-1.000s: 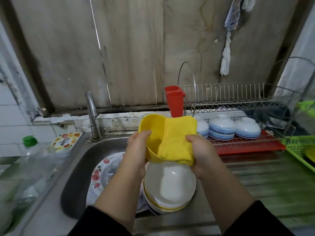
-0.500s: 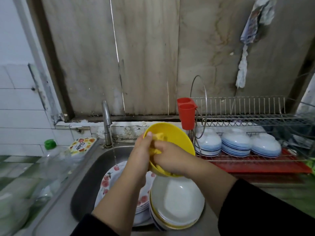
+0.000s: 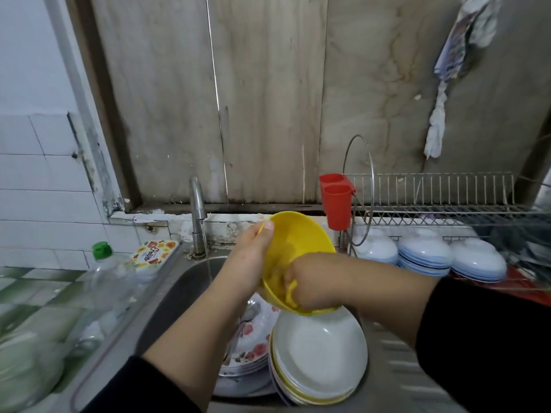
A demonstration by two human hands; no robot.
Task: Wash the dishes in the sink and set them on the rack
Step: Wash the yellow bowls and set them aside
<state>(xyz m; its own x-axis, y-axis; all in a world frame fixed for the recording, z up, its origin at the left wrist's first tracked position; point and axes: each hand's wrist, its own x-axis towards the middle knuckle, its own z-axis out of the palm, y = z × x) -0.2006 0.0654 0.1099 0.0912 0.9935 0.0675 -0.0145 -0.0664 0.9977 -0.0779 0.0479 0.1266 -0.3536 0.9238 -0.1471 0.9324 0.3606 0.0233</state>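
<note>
The left hand (image 3: 249,260) holds a yellow bowl (image 3: 298,242) tilted on its side above the sink (image 3: 182,290), its grip closed on the rim with the thumb over the upper edge and the fingers behind the bowl's wall. The right hand (image 3: 310,283) is inside the bowl, its grip curled round a yellow cloth (image 3: 290,293), of which only a small fold shows between the fingers near the bowl's lower rim. A thin stream of water runs from the tap (image 3: 196,210) into the sink just to the left of the left wrist. Below the bowl, in the sink, lies a stack of white plates (image 3: 319,353) with a yellow edge showing among them, and beside it to the left a stack of flowered plates (image 3: 253,344) with a spoon (image 3: 249,315) lying on top. To the right stands the wire rack (image 3: 432,210), with a red cup holder (image 3: 335,204) hooked on its left end and three piles of blue-rimmed bowls (image 3: 426,254) turned upside down on its lower level over a red tray (image 3: 524,287). On the surface left of the sink stand a clear bottle with a green cap (image 3: 103,278) and a flowered box (image 3: 155,253). A rag (image 3: 438,123) hangs on the wall above the rack.
</note>
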